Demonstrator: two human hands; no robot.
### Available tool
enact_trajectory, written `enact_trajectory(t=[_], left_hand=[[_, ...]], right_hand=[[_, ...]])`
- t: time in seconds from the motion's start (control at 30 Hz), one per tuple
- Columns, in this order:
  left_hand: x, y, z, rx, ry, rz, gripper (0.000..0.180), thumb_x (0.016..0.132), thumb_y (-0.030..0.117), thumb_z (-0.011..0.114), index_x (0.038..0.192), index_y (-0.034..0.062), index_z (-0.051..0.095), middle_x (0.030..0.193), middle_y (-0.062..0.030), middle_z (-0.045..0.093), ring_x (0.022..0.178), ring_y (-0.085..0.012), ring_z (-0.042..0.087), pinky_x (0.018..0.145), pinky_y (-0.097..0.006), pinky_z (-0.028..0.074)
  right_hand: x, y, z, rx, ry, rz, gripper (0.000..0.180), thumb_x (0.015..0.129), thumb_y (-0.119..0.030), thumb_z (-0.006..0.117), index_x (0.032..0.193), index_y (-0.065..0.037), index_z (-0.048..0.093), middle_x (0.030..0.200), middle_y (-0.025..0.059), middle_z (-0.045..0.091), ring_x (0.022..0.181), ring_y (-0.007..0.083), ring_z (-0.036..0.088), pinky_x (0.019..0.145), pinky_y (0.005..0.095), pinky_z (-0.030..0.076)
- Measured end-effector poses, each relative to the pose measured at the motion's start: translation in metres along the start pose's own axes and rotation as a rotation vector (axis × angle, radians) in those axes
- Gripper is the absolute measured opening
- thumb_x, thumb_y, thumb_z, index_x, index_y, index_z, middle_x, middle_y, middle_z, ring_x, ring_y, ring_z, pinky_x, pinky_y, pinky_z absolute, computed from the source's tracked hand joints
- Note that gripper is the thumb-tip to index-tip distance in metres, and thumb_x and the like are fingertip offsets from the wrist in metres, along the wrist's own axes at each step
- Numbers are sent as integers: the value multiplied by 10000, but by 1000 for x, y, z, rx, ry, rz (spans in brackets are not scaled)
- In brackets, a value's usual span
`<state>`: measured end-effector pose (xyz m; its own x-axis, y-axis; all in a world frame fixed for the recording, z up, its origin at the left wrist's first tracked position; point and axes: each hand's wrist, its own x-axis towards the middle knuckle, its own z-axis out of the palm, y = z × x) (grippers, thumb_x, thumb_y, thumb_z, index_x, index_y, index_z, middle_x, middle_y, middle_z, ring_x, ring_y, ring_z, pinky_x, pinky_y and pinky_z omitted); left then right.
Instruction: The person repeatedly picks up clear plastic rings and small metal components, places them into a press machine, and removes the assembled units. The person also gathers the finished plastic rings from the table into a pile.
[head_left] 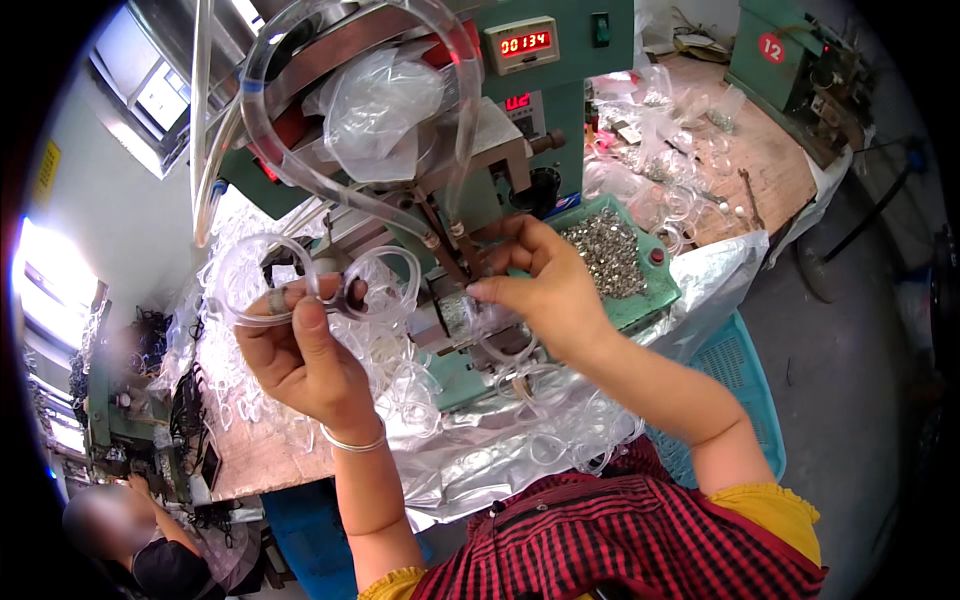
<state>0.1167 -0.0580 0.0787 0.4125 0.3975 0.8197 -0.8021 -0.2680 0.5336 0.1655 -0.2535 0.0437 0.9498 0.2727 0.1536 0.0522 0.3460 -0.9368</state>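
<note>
My left hand (305,355) is raised left of a green bench machine (610,90). Between its thumb and fingers are clear plastic rings (262,318), with a large loop (408,268) reaching toward the machine. At the machine's working point, my right hand (545,285) has thumb and forefinger pinched together. A clear ring (508,352) hangs just below those fingertips, and they seem to hold its upper edge. Close above them are the narrow metal jaws (452,255) of the machine. Exactly what sits between the jaws is too small to tell.
A green tray (655,290) full of small shiny metal parts (608,255) stands right of my right hand. Clear rings pile up (375,375) on the bench. Clear tubing (250,110) arches over the machine. A blue basket (740,370) stands below; another person (180,550) sits lower left.
</note>
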Motion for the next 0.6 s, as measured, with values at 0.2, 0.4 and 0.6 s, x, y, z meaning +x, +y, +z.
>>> enact_trajectory(t=[0.2,0.4,0.6], left_hand=[[-43,21,1,335,-351,112,35,858,6,646,832,29,640,916,-131,723,774,-196,686,677,-312,533],[-55,5,28,436,-826,718,222,708,91,729,868,116,577,1087,-53,684,802,-187,626,697,-300,576],[-66,-6,22,414,-745,681,206,737,120,690,909,116,576,1091,-58,702,833,-199,649,679,-329,585]], right_hand=[[-18,-13,-37,-354,-115,-224,314,811,-37,632,1125,-15,636,1094,111,681,1072,220,638,972,337,469],[-12,55,-127,-1403,325,-390,250,725,-147,736,964,-76,721,1164,179,622,1174,371,542,1001,443,429],[-7,69,-140,-1360,303,-429,173,761,-118,717,901,-23,679,1193,207,609,1110,392,564,967,460,436]])
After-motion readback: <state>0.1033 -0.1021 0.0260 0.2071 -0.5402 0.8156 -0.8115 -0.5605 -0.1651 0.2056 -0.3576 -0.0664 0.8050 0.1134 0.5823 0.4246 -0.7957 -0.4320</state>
